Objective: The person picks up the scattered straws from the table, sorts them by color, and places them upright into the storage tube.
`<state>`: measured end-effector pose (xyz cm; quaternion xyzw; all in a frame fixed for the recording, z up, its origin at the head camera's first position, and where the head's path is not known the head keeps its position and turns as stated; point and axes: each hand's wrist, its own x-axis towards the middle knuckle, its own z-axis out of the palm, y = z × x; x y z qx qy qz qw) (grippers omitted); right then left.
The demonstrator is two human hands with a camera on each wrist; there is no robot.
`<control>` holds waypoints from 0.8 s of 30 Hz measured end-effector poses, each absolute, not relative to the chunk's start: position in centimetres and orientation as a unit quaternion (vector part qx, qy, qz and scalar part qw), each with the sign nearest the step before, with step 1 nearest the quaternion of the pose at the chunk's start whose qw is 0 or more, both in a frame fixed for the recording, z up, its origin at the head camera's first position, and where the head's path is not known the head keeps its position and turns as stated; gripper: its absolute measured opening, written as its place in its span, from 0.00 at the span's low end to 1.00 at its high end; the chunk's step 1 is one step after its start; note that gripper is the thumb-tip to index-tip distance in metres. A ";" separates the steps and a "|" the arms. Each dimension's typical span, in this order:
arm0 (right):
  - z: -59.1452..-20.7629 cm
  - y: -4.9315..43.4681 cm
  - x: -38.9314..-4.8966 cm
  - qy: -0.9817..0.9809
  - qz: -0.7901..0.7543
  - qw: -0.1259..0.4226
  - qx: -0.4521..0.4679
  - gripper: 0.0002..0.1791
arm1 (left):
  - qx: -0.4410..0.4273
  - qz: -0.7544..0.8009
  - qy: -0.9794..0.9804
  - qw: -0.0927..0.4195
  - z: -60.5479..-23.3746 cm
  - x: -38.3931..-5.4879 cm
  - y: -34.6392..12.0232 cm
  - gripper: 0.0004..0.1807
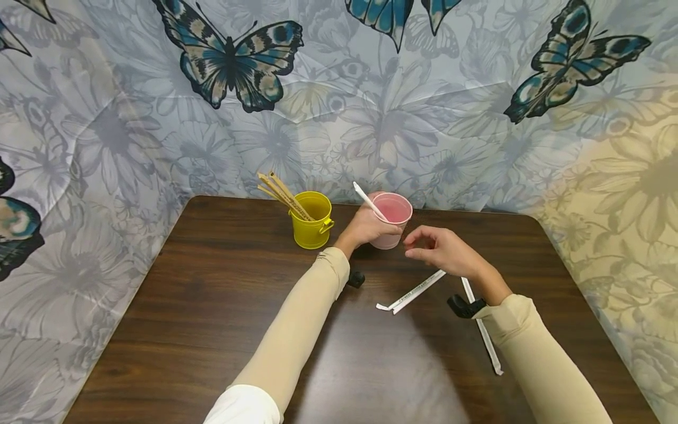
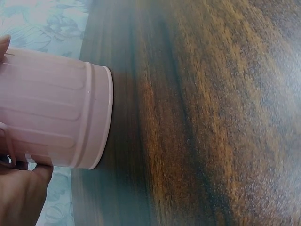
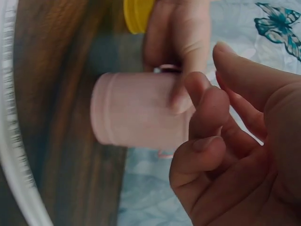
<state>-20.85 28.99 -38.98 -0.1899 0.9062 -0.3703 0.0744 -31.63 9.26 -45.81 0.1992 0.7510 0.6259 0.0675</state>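
"So, quick rundown: what's nearest?"

"Steep straw [image 1: 488,344], white, prob. paper-wrapped, lying on the worktop [image 1: 212,306]. Long axis runs roughly near–far; the black clip [image 1: 463,307] at the R wrist hides a bit of it."

"Then?"

"Slanted straw [image 1: 418,291], also white, w/ print on it. Runs near-left to far-right, far end just by the R hand [image 1: 444,252] as seen from the head cam. That's the key relation IMO: straw lies nearer & to the left of that hand, axis pointing at it. R hand's closer to it than L."

"R hand's state?"

"Fingers loosely bent, thumb apart from them, nothing held AFAICT. It's just right of the pink bucket [image 1: 388,241], w/ a small gap btw."

"And L?"

"L hand [image 1: 365,225] is clamped round the pink bucket's left side, thumb across the front. Bucket looks upright, mouth up; can't tell for sure if its base touches the worktop. One white straw [image 1: 365,195] stands in it, leaning left, top sticking out past the rim above L hand."

"Anything else?"

"Yellow bucket [image 1: 309,237], left of L hand, abt. same depth, w/ brown straws [image 1: 286,197] tilting left. Farthest: butterfly cloth [image 1: 386,129] behind the worktop."
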 end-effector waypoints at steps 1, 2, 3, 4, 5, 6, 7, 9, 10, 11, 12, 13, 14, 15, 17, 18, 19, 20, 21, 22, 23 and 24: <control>-39.3 29.2 -20.6 0.908 -0.365 0.075 -0.191 0.12 | 0.198 0.626 0.752 0.066 -45.8 -31.6 9.2 0.53; -39.6 29.4 -20.3 0.909 -0.362 0.077 -0.192 0.12 | 0.197 0.625 0.752 0.065 -45.8 -31.7 9.2 0.53; -39.9 29.6 -20.0 0.910 -0.358 0.078 -0.192 0.11 | 0.195 0.626 0.752 0.064 -45.8 -31.7 9.2 0.53; -40.2 29.7 -19.8 0.912 -0.356 0.079 -0.191 0.11 | 0.196 0.626 0.752 0.064 -45.8 -31.7 9.2 0.53; -40.4 29.9 -19.5 0.913 -0.353 0.081 -0.189 0.11 | 0.196 0.627 0.751 0.063 -45.8 -31.7 9.2 0.53; -40.7 30.0 -19.3 0.915 -0.348 0.082 -0.187 0.11 | 0.196 0.629 0.750 0.063 -45.8 -31.6 9.2 0.53; -41.0 30.1 -19.1 0.917 -0.344 0.086 -0.184 0.11 | 0.195 0.631 0.748 0.065 -45.8 -31.6 9.2 0.53; -41.6 30.3 -18.7 0.919 -0.336 0.096 -0.180 0.11 | 0.191 0.635 0.745 0.069 -45.8 -31.6 9.2 0.53; -41.9 30.4 -18.5 0.920 -0.333 0.102 -0.178 0.12 | 0.190 0.637 0.744 0.071 -45.9 -31.5 9.2 0.53; -42.2 30.4 -18.3 0.921 -0.329 0.109 -0.177 0.12 | 0.189 0.637 0.743 0.073 -45.9 -31.5 9.2 0.53; -42.4 30.5 -18.1 0.922 -0.324 0.114 -0.176 0.12 | 0.188 0.638 0.743 0.076 -45.9 -31.5 9.3 0.53; -42.7 30.5 -17.9 0.923 -0.321 0.120 -0.177 0.12 | 0.188 0.639 0.742 0.077 -46.0 -31.5 9.3 0.53; -42.9 30.5 -17.8 0.922 -0.320 0.123 -0.178 0.13 | 0.188 0.639 0.742 0.077 -46.0 -31.5 9.3 0.53; -43.1 30.5 -17.6 0.922 -0.318 0.126 -0.180 0.13 | 0.189 0.639 0.742 0.077 -46.0 -31.4 9.3 0.53; -43.5 30.6 -17.5 0.921 -0.317 0.128 -0.185 0.13 | 0.190 0.638 0.743 0.074 -46.0 -31.4 9.3 0.53; -43.7 30.6 -17.4 0.921 -0.317 0.128 -0.189 0.13 | 0.189 0.637 0.743 0.072 -45.9 -31.4 9.4 0.53; -43.9 30.5 -17.4 0.920 -0.316 0.127 -0.194 0.13 | 0.190 0.637 0.744 0.071 -45.9 -31.5 9.4 0.52; -44.1 30.5 -17.3 0.921 -0.313 0.122 -0.199 0.13 | 0.190 0.637 0.744 0.071 -46.0 -31.5 9.4 0.52; -44.4 30.4 -17.3 0.923 -0.306 0.116 -0.205 0.13 | 0.190 0.637 0.744 0.070 -46.0 -31.5 9.4 0.52; -44.5 30.4 -17.3 0.923 -0.300 0.111 -0.212 0.12 | 0.191 0.637 0.744 0.071 -46.0 -31.5 9.4 0.52; -44.7 30.4 -17.3 0.923 -0.296 0.107 -0.219 0.12 | 0.192 0.637 0.744 0.071 -46.0 -31.5 9.3 0.52; -44.8 30.3 -17.3 0.925 -0.289 0.103 -0.225 0.12 | 0.192 0.637 0.743 0.071 -46.0 -31.5 9.3 0.51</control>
